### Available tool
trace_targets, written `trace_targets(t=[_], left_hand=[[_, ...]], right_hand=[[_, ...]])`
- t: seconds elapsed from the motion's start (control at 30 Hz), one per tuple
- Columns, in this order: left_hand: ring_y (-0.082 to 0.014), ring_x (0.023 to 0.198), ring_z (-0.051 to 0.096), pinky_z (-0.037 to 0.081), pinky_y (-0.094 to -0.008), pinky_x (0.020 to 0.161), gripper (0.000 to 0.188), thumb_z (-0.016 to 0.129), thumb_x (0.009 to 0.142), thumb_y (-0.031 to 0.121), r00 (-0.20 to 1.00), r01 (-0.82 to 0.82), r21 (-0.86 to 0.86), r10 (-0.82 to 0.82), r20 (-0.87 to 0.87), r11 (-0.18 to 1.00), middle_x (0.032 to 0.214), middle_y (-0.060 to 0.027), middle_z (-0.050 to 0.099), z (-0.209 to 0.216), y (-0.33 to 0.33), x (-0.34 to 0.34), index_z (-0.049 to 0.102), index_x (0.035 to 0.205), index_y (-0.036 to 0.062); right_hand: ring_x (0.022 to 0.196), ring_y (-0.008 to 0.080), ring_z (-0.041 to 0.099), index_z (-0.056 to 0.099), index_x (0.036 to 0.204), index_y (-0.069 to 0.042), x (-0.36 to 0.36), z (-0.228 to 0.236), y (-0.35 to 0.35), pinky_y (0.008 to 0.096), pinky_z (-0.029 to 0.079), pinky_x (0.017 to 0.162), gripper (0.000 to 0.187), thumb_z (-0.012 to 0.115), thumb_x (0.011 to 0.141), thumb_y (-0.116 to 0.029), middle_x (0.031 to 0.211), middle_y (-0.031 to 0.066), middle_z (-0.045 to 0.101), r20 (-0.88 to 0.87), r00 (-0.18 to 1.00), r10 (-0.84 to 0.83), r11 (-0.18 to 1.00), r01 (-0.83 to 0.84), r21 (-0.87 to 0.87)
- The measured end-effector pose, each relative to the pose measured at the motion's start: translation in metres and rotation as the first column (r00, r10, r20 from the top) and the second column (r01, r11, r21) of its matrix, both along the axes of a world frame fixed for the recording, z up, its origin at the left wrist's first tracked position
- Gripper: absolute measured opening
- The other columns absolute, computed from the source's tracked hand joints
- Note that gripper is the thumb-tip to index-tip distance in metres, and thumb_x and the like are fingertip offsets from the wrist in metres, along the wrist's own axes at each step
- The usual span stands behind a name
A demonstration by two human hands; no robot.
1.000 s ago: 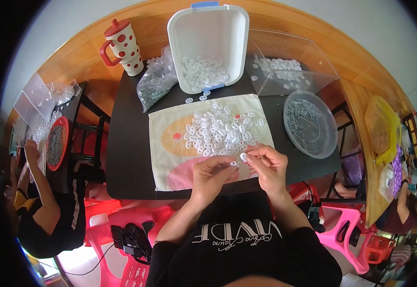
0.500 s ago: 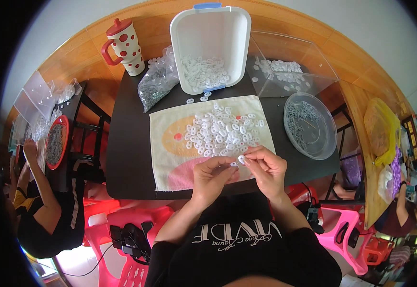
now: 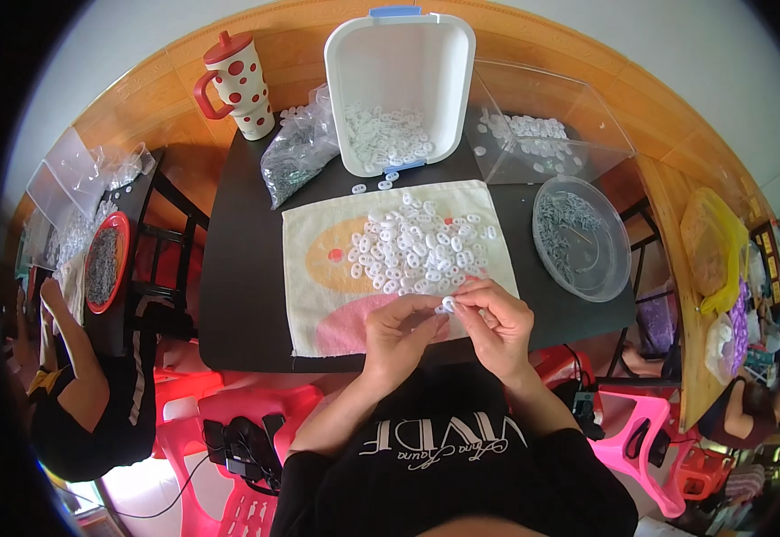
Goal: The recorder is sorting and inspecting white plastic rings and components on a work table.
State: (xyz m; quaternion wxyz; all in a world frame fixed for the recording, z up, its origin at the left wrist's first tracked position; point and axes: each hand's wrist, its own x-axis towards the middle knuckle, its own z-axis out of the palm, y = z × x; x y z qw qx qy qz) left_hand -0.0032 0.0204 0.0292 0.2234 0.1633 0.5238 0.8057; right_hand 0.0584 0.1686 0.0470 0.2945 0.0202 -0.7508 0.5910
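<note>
Dark counter (image 3: 238,268), 6 o'clock edge: your left hand (image 3: 396,331) and right hand (image 3: 497,324) remain pinched together on one small white plastic ring (image 3: 448,305); assembly continues unchanged.

Both forearms reach forward over the surface (image 3: 238,295); left hand (image 3: 400,329) and right hand (image 3: 495,320) meet, fingertips pinched together.

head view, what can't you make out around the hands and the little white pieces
- Small white piece, head view: pinched between left hand and right hand; too small, fingers cover most of it.
- Grey contents of the clear round bowl: too small to tell.
- Clear bag contents: blurred by crinkled plastic.
- Person at left edge: cut off by the fisheye rim.
</note>
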Motion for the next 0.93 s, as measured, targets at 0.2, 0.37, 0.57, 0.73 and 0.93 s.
trace_targets(t=[0.2,0.37,0.57,0.73,0.93], left_hand=[[-0.0087,0.076,0.067,0.055,-0.0214,0.067,0.021,0.066,0.090,-0.010,0.999,-0.002,0.026,0.001,0.036,1.000,0.089,-0.0063,0.071,-0.004,-0.002,0.002,0.069,0.110,-0.0033],[-0.0093,0.076,0.067,0.056,-0.0230,0.068,0.020,0.066,0.091,-0.010,1.000,-0.001,0.027,0.001,0.012,1.000,0.090,-0.0073,0.071,-0.006,0.000,0.001,0.069,0.110,-0.0040],[-0.0094,0.076,0.067,0.057,-0.0237,0.069,0.020,0.065,0.091,-0.010,1.000,0.001,0.030,-0.001,0.026,1.000,0.089,-0.0067,0.071,-0.005,0.000,0.002,0.069,0.110,-0.0042],[-0.0089,0.076,0.067,0.055,-0.0228,0.067,0.020,0.065,0.091,-0.010,1.000,0.004,0.011,-0.004,0.021,1.000,0.089,-0.0066,0.071,-0.003,-0.002,0.001,0.069,0.110,-0.0042],[-0.0090,0.076,0.067,0.054,-0.0221,0.067,0.021,0.066,0.091,-0.010,1.000,0.007,0.009,-0.007,0.003,1.000,0.089,-0.0065,0.071,-0.001,-0.001,0.001,0.069,0.110,-0.0035]], right_hand=[[0.080,0.0106,0.063,0.066,0.096,0.007,-0.001,-0.004,0.006,0.0233,0.050,0.075,0.008,0.065,0.089,0.012,0.092,0.0084,0.068,0.071,0.997,0.028,0.933,-0.001,-0.361],[0.080,0.0089,0.063,0.067,0.096,0.006,0.000,-0.005,0.007,0.0234,0.051,0.074,0.007,0.067,0.090,0.009,0.090,0.0069,0.068,0.121,0.988,0.091,0.886,-0.025,-0.462],[0.075,0.0100,0.062,0.067,0.095,0.004,0.000,-0.008,0.005,0.0221,0.050,0.069,0.006,0.068,0.089,0.008,0.090,0.0080,0.067,0.091,0.993,0.072,0.913,-0.029,-0.408],[0.075,0.0060,0.054,0.063,0.093,0.006,0.000,-0.010,0.007,0.0206,0.042,0.067,0.006,0.064,0.091,0.011,0.086,0.0039,0.062,0.062,0.997,0.036,0.962,-0.018,-0.273],[0.079,0.0075,0.053,0.063,0.095,0.004,0.000,-0.005,0.004,0.0208,0.042,0.070,0.008,0.061,0.092,0.012,0.088,0.0056,0.061,0.021,0.996,0.081,0.978,-0.075,-0.197]])
